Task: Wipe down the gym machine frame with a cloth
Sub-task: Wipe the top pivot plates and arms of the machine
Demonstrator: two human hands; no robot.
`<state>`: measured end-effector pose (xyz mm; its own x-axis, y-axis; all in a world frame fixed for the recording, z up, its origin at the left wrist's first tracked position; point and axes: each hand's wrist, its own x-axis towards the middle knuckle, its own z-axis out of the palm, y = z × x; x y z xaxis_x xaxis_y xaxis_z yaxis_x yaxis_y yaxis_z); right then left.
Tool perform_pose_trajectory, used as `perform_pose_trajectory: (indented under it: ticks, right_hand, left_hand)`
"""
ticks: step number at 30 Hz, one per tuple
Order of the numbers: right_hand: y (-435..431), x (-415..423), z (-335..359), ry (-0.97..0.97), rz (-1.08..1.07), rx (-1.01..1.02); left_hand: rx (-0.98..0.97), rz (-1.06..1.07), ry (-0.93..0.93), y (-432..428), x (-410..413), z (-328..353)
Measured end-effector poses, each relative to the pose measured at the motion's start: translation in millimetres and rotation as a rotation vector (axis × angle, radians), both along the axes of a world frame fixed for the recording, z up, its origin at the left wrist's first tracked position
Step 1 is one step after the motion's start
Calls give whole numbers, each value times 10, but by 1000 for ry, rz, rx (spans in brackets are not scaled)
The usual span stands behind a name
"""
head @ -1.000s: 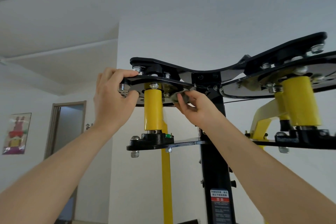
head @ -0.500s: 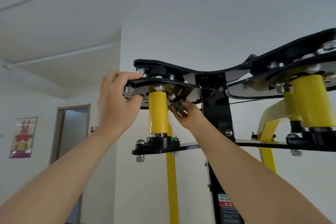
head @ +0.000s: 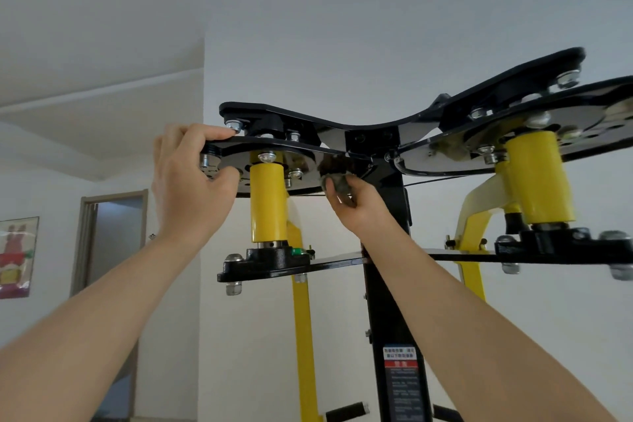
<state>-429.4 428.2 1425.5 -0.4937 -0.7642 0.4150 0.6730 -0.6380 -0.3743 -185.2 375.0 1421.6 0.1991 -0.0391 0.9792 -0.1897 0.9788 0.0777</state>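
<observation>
The left hand (head: 186,181) grips the left edge of a black steel pivot plate (head: 274,147) atop the black-and-yellow gym machine frame (head: 390,301); the right hand (head: 358,209) clutches a crumpled grey cloth (head: 338,183) against its underside.

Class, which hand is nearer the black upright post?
Right. The right hand holds a cloth just beside the post; the left hand grips the plate's far end, beyond the yellow cylinder.

Head-worn camera — tilted upward, close under the machine frame (head: 342,123).
</observation>
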Motion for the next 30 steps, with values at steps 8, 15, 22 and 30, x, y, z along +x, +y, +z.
perform_pose_trajectory:
  ticks: [8,15,22,30]
  right_hand:
    - [282,204,-94,-21,9,-112]
    - [222,490,-35,64,10,-23]
    - [273,394,-39,-16,-27,24]
    - [367,530,-31,25,-13,-25]
  left_hand:
    - [13,2,-53,48,81,2]
    - [31,27,-127,59,132,-9]
    - [38,52,-140,81,119,-12]
    - [7,59,-140,49,107,-30]
